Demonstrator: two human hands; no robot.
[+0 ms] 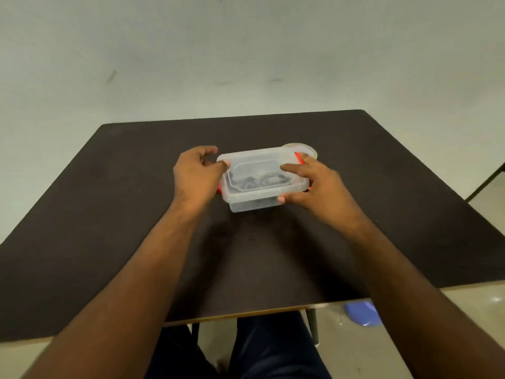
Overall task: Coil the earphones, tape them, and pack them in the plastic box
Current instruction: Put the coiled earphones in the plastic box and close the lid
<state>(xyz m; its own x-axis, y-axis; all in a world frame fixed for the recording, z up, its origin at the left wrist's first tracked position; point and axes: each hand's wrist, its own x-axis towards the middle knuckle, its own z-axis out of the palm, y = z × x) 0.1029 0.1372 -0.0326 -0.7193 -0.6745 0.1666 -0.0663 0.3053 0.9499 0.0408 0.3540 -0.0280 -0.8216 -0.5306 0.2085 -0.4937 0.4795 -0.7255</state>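
A clear plastic box [254, 202] with a clear lid [259, 162] and red side clips sits in the middle of the dark table [109, 203]. Dark coiled earphones [254, 181] show through the lid, inside the box. My left hand [195, 176] grips the box's left end, thumb on the lid's corner. My right hand [314, 184] holds the right end, with fingers on the lid and the red clip [299, 157] and the thumb under the front rim. A roll of clear tape [300, 147] lies just behind the box, mostly hidden by it.
The table's far edge meets a pale wall. Its near edge is above my lap. A blue object [362, 313] lies on the floor at the right, beside a table leg [314, 324]. Another dark furniture leg [486, 181] shows at the far right.
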